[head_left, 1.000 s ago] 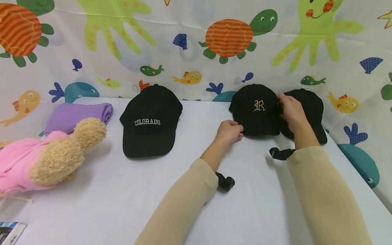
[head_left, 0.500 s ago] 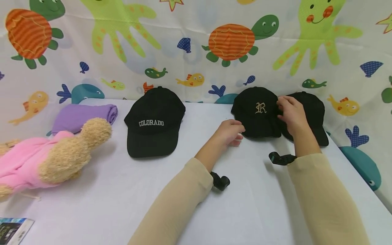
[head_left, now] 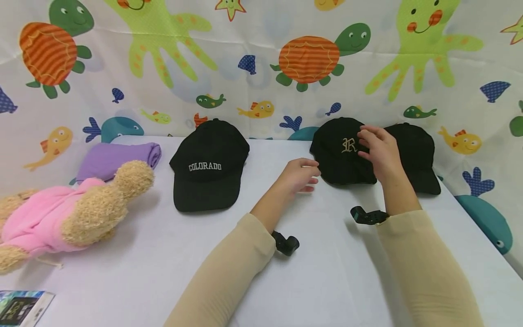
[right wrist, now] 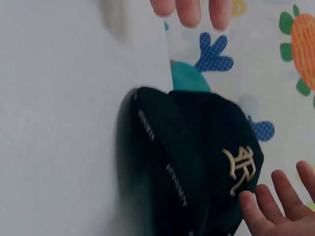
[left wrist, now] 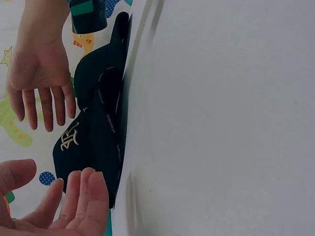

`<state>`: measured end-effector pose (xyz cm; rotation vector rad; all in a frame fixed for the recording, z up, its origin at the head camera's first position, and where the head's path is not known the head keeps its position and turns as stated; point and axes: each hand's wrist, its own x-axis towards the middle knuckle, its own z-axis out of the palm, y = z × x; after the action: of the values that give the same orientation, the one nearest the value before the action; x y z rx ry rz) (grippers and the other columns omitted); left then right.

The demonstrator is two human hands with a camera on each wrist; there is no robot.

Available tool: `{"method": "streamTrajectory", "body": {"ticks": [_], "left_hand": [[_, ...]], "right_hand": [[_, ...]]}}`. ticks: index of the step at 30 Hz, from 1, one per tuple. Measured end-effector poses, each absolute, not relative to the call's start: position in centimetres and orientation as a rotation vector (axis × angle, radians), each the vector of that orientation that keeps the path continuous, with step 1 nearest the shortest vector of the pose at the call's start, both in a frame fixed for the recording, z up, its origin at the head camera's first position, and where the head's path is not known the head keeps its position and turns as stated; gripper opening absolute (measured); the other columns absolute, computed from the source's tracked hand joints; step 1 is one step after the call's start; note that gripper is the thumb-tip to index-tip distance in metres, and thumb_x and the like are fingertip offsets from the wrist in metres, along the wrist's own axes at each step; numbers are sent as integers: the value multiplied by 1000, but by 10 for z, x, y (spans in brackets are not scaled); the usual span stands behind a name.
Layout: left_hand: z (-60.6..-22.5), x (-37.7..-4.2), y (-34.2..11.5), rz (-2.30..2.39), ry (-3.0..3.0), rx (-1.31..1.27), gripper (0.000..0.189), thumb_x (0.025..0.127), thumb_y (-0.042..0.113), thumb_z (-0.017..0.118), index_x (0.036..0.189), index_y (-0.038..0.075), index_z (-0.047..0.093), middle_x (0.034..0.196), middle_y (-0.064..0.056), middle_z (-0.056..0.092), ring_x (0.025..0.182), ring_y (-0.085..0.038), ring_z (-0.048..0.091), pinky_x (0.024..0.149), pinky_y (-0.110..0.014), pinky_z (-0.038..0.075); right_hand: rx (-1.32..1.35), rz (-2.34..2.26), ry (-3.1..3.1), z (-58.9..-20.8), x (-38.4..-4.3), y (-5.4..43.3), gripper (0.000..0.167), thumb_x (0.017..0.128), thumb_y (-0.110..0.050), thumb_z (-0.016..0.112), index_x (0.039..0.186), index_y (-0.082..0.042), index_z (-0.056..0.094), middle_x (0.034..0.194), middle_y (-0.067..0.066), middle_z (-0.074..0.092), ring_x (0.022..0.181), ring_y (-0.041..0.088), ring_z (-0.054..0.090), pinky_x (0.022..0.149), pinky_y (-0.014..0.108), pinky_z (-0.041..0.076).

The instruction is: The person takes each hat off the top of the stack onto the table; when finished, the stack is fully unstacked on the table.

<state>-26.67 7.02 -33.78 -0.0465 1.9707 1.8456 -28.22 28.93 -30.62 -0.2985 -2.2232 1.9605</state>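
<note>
A black baseball cap with a gold letter R (head_left: 337, 168) sits at the back right of the white table. Its right side overlaps a second black cap (head_left: 418, 156), whose front is partly hidden by my right hand (head_left: 381, 152). That hand hovers in front of the R cap's right side, fingers loosely extended and holding nothing. My left hand (head_left: 298, 176) is at the R cap's left edge, fingers relaxed; the left wrist view shows the left hand (left wrist: 64, 206) with nothing in it. Farther left stands a black COLORADO cap (head_left: 208, 186), apart from both hands.
A folded purple cloth (head_left: 118, 159) lies at the back left. In front of it is a plush toy in pink clothing (head_left: 49, 218). A booklet-like item (head_left: 20, 309) is at the near left corner. A curtain with sea animals (head_left: 253, 27) hangs behind the table (head_left: 327, 281).
My left hand has let go of the R cap's brim and drawn slightly left. My right hand has come off between the two caps and shifted left. The head view has turned slightly left.
</note>
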Motion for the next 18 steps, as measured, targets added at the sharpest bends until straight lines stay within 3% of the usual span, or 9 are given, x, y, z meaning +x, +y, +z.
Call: {"method": "streamTrajectory", "body": {"ticks": [5, 13, 18], "left_hand": [[-336, -264, 64, 1905, 1972, -19, 34, 99, 13, 66, 133, 12, 67, 121, -8, 69, 104, -25, 69, 98, -40, 60], [-339, -261, 51, 1963, 1943, 25, 38, 97, 12, 67, 135, 10, 66, 115, -8, 72, 99, -22, 68, 99, -43, 59], [-339, -257, 42, 1963, 1967, -8, 38, 97, 15, 67, 136, 14, 66, 118, -6, 73, 101, -19, 68, 98, -38, 59]], "right_hand": [[-265, 1974, -2204, -305, -280, 277, 46, 106, -37, 58, 146, -15, 53, 133, -7, 56, 135, 19, 46, 112, 39, 44], [-157, 1993, -2197, -307, -276, 258, 43, 105, -32, 61, 143, -14, 54, 130, -3, 61, 123, 16, 53, 103, 32, 50], [-110, 2041, -2162, -309, -273, 246, 43, 105, -31, 61, 142, -12, 54, 129, -2, 62, 124, 18, 56, 107, 37, 50]]}}
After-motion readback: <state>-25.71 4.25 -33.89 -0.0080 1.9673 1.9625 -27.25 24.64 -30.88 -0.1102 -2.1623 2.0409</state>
